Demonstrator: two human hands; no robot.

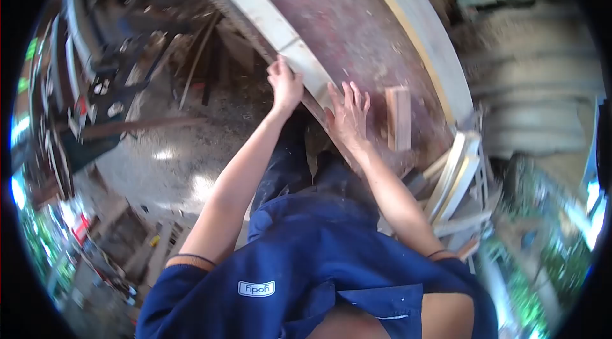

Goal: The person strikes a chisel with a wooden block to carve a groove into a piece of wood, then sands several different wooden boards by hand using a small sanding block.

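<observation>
A pale, narrow wooden plank (261, 13) lies slantwise along the near edge of the worktable, a thin dark line crossing it partway. My left hand (285, 89) is at the plank's near edge, fingers curled against it and thumb bent in. At the plank's lower end, my right hand (349, 115) has its fingers spread, the palm beside the wood. Just right of that hand, a short wooden block (399, 118) rests on the table. The undersides of both hands are hidden.
The reddish, worn worktable (347, 17) has wood chips on it. A long pale board (424, 39) runs along its far side. Offcuts (456, 176) are stacked at the lower right. Corrugated sheets (526, 78) stand beyond. Scrap wood (143, 243) lies on the floor (162, 164) at left.
</observation>
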